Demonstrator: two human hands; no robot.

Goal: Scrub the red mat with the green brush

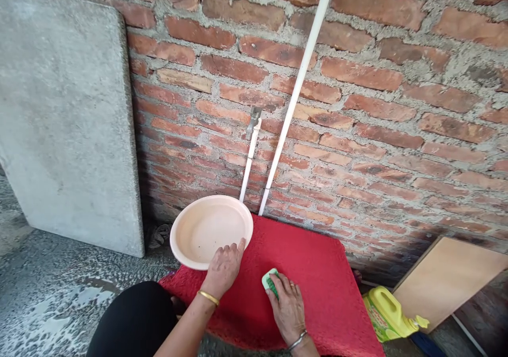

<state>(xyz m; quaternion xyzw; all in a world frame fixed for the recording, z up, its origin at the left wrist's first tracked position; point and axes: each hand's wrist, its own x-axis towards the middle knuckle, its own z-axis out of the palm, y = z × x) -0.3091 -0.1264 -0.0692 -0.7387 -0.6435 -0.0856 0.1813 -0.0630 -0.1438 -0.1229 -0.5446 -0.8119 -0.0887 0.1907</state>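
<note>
Well to the left of the red cloth (325,277), a grey slab (67,113) is standing in front of the brick wall (397,108), its foot meeting wet ground (75,293). A black-clad knee (135,320) is showing just beside the near left part of the cloth. A pale basin (206,230) is sitting at the cloth's far left corner, jutting past its edge and showing its inside, where a few dark specks are lying. The left hand (224,266), wearing a gold bangle (208,297) at the wrist, is reaching over the left part of the cloth and grasping the basin at its near right rim; its fingertips are partly hidden. Beyond the cloth's far edge, a tap (254,120) is topping a short white pipe (246,174), and a longer white pipe (297,95) is slanting up the wall beside it. Over the middle of the cloth, the right hand (286,307) is clasping a green scrubber (271,280), thumb and fingers closing round it; a silvery bracelet (297,340) is circling that wrist. Just off the cloth's right edge, a yellow jug (387,314) is resting, and farther right of the cloth a tan board (452,280) is tilting.
</note>
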